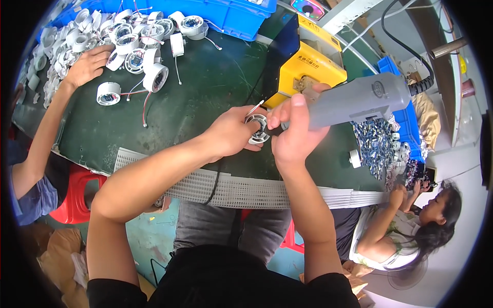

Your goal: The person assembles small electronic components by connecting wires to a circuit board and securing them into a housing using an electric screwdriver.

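Two bare hands meet over the dark green table [205, 97], close to its near edge. The left hand [233, 132] has its fingers curled narrowly around a small round white fan housing [258, 128], which rests on the tabletop with its open circular face turned upward; being round, it has no clear long axis. A thin white stick-like piece [254, 108] juts up and to the right from between the left fingers. The right hand [295, 133] is wrapped tight around the grip of a grey power screwdriver [354, 100], index finger stretched along its top. The tool's long body lies nearly level, its thick end pointing right and slightly far, where a black coiled cable [411, 56] leaves it, while its working end comes down at the housing. Just beyond the hands stands a yellow box-shaped machine [313, 64] with a black left face and a small label strip on its top edge, too blurred to make out. A blue plastic crate [231, 15] sits at the far edge, and many similar white housings [138, 46] with thin red wires lie scattered far left, where another person's hand [90, 64] rests among them. To the right lies a heap of small blue and silver parts [375, 143], with another person seated beside it. A grey perforated strip [246, 190] runs along the near table edge.
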Motion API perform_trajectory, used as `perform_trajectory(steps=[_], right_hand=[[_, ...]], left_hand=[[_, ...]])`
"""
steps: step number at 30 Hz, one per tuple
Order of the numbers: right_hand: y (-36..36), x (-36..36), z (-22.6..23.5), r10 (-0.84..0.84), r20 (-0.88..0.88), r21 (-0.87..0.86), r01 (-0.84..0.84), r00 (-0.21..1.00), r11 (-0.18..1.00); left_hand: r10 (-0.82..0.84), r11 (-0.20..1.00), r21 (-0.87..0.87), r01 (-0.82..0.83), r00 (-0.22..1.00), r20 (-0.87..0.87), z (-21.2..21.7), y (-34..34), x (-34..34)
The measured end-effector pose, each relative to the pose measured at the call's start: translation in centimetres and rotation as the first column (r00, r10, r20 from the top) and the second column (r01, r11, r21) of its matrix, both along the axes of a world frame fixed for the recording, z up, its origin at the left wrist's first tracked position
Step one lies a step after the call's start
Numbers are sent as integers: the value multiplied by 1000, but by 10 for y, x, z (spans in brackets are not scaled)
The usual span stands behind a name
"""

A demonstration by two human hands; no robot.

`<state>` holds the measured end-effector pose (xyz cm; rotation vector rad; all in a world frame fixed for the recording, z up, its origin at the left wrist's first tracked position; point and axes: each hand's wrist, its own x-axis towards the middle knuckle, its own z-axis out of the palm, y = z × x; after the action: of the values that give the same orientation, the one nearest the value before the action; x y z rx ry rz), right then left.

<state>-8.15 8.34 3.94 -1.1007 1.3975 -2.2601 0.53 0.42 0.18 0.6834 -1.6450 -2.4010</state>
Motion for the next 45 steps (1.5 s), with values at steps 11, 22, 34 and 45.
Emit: perform_trajectory(steps=[11,22,34,45], right_hand=[[2,3,-3,14,20,0,-14,1000,1000],[-1,-5,12,7,78,-119,2,997,993],[-35,-135,87,-311,-168,-244,266,936,933],[-14,-90,69,-444,-182,-303,379,877,874]], left_hand=[[1,1000,7,-1,1000,0,-1,-1,-1],[2,999,32,-2,1000,11,-2,-2,-4],[-52,997,64,50,998,40,-1,-5,-1],[-50,998,39,49,998,22,-4,-4,-1]])
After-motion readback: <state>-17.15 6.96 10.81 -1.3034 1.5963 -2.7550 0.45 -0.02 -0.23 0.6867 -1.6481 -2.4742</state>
